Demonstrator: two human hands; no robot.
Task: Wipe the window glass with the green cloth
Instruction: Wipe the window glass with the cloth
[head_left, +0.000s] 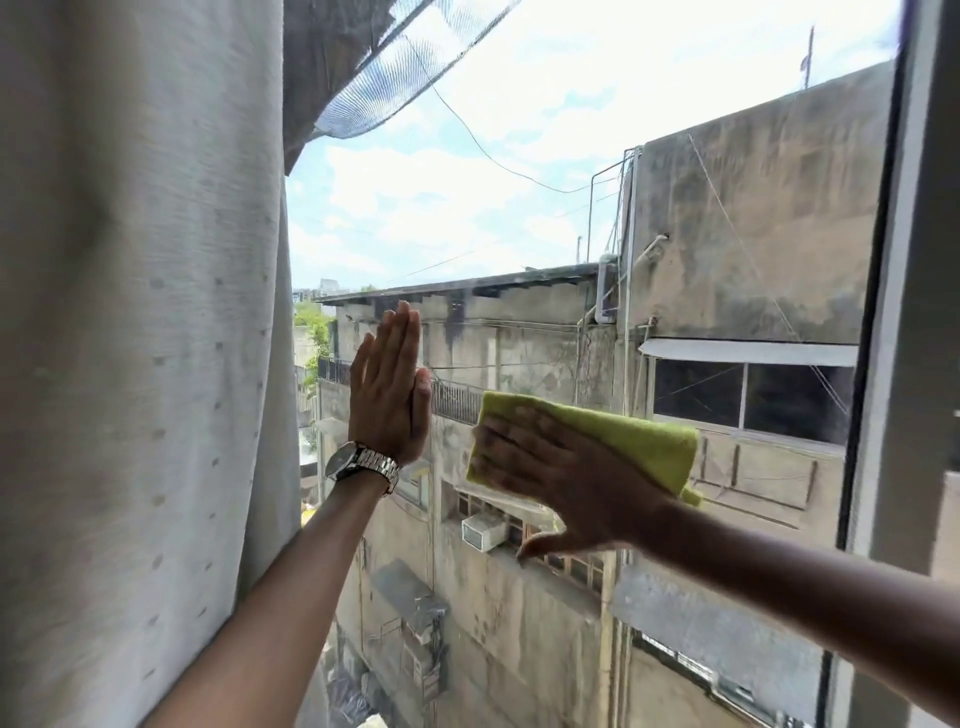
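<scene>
Both hands are pressed flat, fingers extended: the right hand is spread over the folded green cloth, pinning it against the window glass at mid-height, while the left hand is held open beside the curtain. Even palm pressure should be kept, with overlapping strokes carried toward the frame.

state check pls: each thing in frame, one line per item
green cloth: folded, pressed flat to the glass under the right hand
right hand: spread on the cloth, blurred
left hand: open, fingers up, at the glass
wristwatch: on left wrist
curtain: drawn aside, left
window glass: uncovered, see-through
</scene>
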